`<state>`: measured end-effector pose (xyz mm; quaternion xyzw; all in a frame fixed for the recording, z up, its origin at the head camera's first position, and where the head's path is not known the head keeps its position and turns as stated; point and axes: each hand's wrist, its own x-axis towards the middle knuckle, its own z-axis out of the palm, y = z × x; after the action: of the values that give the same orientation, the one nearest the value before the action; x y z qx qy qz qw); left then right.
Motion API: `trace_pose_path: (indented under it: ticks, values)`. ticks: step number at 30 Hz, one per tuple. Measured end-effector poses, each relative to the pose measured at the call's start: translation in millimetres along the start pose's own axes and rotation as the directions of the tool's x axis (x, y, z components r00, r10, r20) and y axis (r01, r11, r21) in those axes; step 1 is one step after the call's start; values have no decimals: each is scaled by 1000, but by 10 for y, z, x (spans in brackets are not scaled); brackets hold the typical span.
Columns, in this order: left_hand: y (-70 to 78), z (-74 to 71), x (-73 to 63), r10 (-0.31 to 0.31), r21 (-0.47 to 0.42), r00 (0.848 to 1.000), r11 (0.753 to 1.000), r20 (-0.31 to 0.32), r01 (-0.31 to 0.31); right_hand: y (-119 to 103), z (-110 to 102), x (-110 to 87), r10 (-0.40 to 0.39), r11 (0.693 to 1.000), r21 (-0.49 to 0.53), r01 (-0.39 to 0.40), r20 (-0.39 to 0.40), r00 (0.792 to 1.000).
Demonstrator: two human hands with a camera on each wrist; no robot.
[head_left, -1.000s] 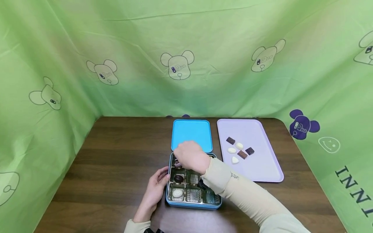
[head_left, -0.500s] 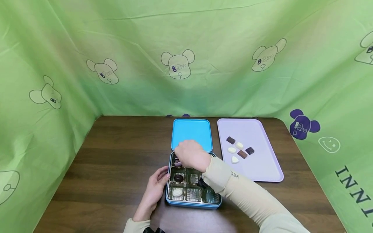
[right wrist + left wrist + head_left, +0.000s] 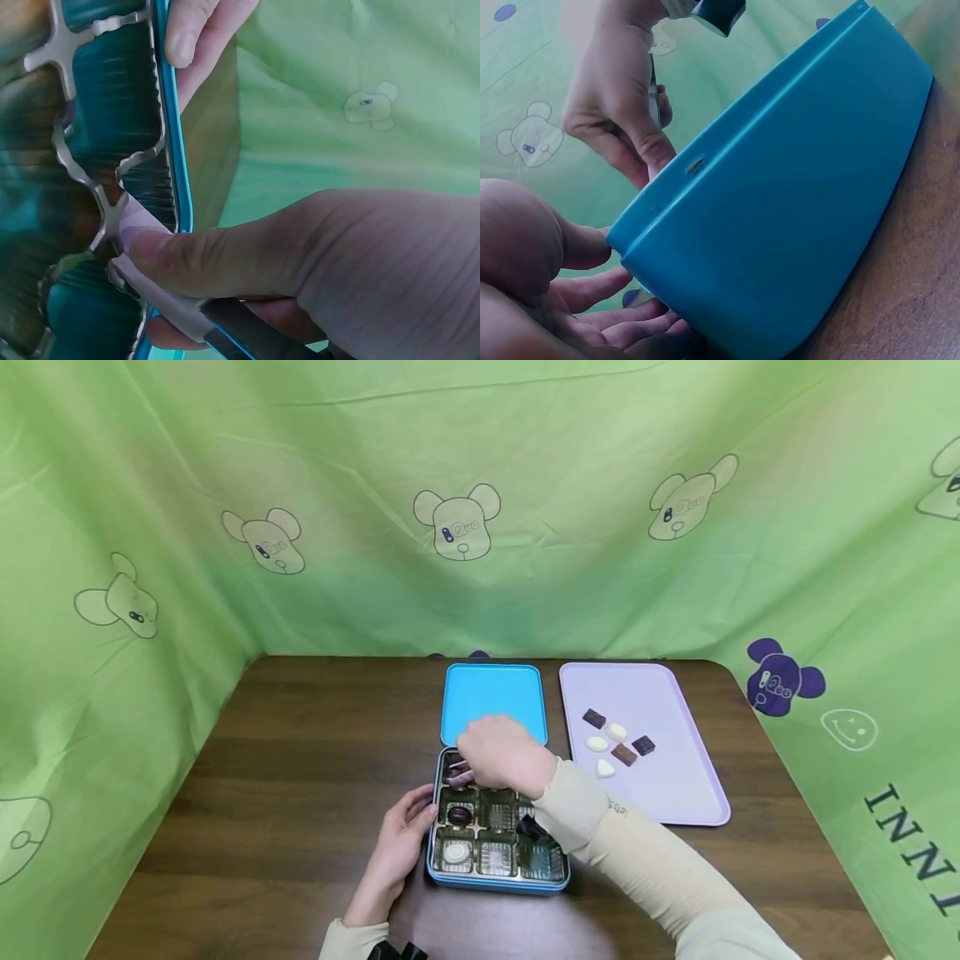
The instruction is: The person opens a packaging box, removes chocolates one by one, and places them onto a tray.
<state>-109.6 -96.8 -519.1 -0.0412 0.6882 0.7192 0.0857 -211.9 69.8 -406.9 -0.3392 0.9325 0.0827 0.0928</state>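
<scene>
A blue tin (image 3: 498,883) with a compartmented insert stands at the table's front. My left hand (image 3: 402,833) holds its left side, with the thumb at the rim and the fingers along the wall. My right hand (image 3: 501,753) reaches over the tin and grips tongs (image 3: 169,304) with pale lavender tips and a dark handle. The tips point down at the far-left compartment; what lies between them is hidden. In the left column, a dark round chocolate (image 3: 459,816) sits in the middle compartment and a white oval chocolate (image 3: 455,852) in the front one.
A blue lid (image 3: 495,697) lies behind the tin. To the right is a lavender tray (image 3: 675,793) with several chocolates, among them a dark square (image 3: 643,745), a brown piece (image 3: 623,754) and a white piece (image 3: 604,768). A green printed curtain (image 3: 360,593) surrounds the table.
My right hand has shifted slightly to the right and up with the tongs, and their tips show more clearly over the far-left compartment. The left hand has stayed at the tin's side.
</scene>
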Motion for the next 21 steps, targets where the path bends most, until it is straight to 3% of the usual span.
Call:
trace_pose_path:
  ticks: [13,21]
  values:
    - [32,5,-20,-3,9,1000,1000,-10,3,117,-165,-298,41,997,71,-39,-26,999]
    - [22,15,-19,-2,16,1000,1000,-21,2,265,-350,-571,39,994,105,-25,-135,990]
